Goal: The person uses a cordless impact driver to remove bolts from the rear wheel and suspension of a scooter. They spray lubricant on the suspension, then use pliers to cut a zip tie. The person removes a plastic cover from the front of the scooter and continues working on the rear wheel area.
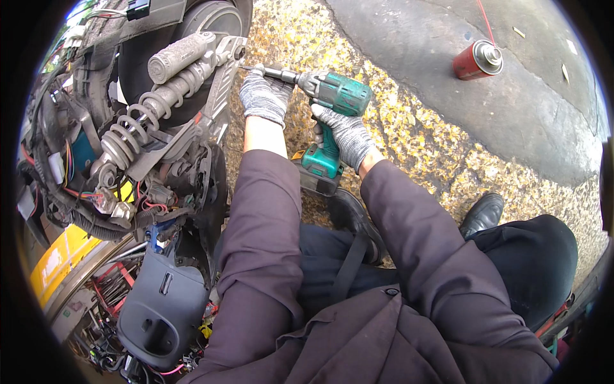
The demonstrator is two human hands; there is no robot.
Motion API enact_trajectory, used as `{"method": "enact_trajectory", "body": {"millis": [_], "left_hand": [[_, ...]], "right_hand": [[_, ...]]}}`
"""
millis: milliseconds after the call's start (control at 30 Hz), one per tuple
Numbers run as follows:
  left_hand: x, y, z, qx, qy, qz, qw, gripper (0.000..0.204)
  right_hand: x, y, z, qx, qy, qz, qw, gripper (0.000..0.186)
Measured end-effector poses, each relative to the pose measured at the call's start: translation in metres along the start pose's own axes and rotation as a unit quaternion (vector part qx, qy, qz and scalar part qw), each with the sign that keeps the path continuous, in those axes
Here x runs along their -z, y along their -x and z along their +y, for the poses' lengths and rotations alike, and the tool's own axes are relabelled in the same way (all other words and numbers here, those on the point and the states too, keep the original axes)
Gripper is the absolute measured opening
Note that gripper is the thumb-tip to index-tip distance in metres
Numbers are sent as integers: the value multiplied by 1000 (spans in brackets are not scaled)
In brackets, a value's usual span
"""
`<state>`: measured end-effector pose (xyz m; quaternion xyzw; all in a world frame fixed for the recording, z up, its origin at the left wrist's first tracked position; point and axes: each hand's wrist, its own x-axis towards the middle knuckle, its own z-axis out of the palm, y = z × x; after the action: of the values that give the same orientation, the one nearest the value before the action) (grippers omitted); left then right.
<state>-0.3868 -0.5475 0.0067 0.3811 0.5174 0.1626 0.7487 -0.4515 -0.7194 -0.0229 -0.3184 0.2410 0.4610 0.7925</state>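
Observation:
My right hand point(348, 133), in a grey knit glove, wraps round the grip of a teal cordless impact wrench point(344, 94). The tool lies on its side, its battery point(320, 168) toward my knees and its nose pointing left. My left hand point(265, 97), gloved alike, closes about the long metal bit point(281, 73) at the nose; some of its fingers are hidden. The bit's thin tip reaches near the lower end fitting of a dusty coil-spring shock absorber point(157, 102) on a partly stripped scooter point(217, 83). Whether the tip touches a fastener, I cannot tell.
Bundled wires and connectors point(105, 198) hang from the scooter's open body at left. Below lies a dark grey plastic panel point(144, 307), beside a yellow panel point(61, 259). A red spray can point(476, 61) with a thin straw stands on the grey paving at upper right.

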Motion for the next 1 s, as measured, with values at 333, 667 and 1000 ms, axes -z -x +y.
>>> {"method": "enact_trajectory", "body": {"millis": [333,667,1000], "left_hand": [[3,-38,10,4,-14,47,999,22],[6,-51,9,-49,-40,68,996,23],[19,-58,6,-38,39,-7,998,18]], "right_hand": [[-19,-30,6,-29,-59,-4,998,15],[-19,-47,24,-72,-117,-41,990,26],[-17,-57,36,-19,-84,-70,994,25]]}}
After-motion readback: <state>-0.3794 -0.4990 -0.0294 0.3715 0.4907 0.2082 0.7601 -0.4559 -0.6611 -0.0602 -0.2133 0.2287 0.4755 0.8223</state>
